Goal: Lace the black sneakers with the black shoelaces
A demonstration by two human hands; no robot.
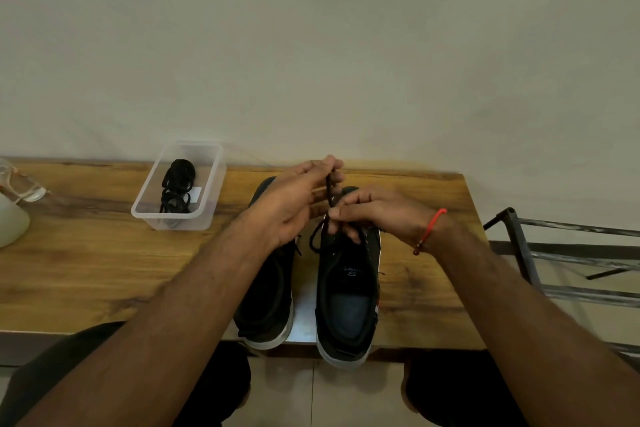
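From the head camera, a wooden desk (104, 270) with a warm grained top runs across the middle of the frame below a plain pale wall. Two black sneakers stand side by side at centre, heels toward the lower edge and overhanging the desk's near rim. The right sneaker (348, 291) has a white sole, a dark insole with a printed "S" logo, and an open throat. The left sneaker (266, 298), also white-soled, is partly hidden under the left forearm.

The left hand (294, 201) is raised above the toes, fingertips pinching one end of a black shoelace (329, 189) that runs down to the right sneaker's eyelets. The right hand (374, 211), with one red cord bracelet (431, 229) at the wrist, pinches the same lace lower down, just above the tongue; a loop of it hangs to the left.

In the upper left of the desk sits one clear rectangular plastic box (207, 191) holding a bundle of black shoelaces (176, 187). A metal rack (554, 253) stands at the right edge.
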